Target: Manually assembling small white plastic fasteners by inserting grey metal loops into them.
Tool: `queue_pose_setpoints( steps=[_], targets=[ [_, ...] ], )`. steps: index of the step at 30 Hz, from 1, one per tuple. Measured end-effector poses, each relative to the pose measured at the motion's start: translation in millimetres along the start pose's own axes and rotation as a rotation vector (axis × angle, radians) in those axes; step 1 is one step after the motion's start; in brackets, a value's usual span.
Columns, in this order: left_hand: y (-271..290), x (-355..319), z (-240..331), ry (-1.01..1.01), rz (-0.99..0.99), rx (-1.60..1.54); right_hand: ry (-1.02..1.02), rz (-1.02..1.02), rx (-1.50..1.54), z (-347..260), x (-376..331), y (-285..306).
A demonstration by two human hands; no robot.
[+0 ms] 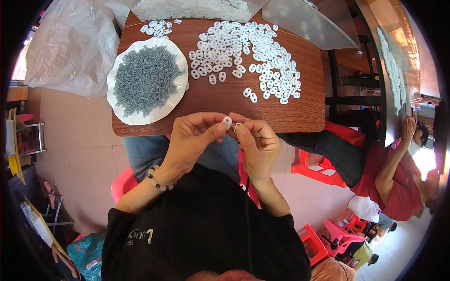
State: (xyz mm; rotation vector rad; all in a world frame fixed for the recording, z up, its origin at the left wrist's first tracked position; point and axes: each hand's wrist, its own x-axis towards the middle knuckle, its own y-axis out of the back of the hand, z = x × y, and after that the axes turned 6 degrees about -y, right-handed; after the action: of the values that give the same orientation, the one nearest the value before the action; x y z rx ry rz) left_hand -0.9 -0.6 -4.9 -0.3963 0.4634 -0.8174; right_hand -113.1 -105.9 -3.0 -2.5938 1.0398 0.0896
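Observation:
Just off the table's near edge, my left hand (194, 138) pinches a small white oval plastic piece (227, 121) with holes in it between thumb and fingers. Close against it, my right hand (257, 143) is closed in a pinch too; a small pale bit shows at its fingertips, too small to name. Beyond my left hand, a white wavy-rimmed plate (182, 89) is heaped with small thin grey pieces (147, 79), perhaps springs. Many white oval two-hole pieces (220, 51) lie spread over the table's far middle and right.
The brown wooden table (211, 105) carries a bin of white pieces (192, 10) at its far edge and a translucent bin (309, 23) at far right. A plastic bag (70, 47) is on the left. At right, another person (393, 187) sits near a red stool (318, 171).

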Motion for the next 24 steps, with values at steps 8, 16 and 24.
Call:
queue_pose_setpoints(
  steps=[8, 16, 24],
  targets=[
    [-0.8, -0.9, -1.9, -0.02, -0.005, -0.003, 0.011, 0.019, 0.008, -1.4, -1.0, -0.6],
    [-5.5, -0.5, -1.3, -0.053, 0.007, 0.075, 0.025, 0.029, -0.019, -0.7, -2.0, -1.2],
    [-7.6, -2.8, -1.7, -0.076, 0.012, 0.064, 0.041, 0.037, -0.021, -1.5, -2.1, -2.5]
  ],
)
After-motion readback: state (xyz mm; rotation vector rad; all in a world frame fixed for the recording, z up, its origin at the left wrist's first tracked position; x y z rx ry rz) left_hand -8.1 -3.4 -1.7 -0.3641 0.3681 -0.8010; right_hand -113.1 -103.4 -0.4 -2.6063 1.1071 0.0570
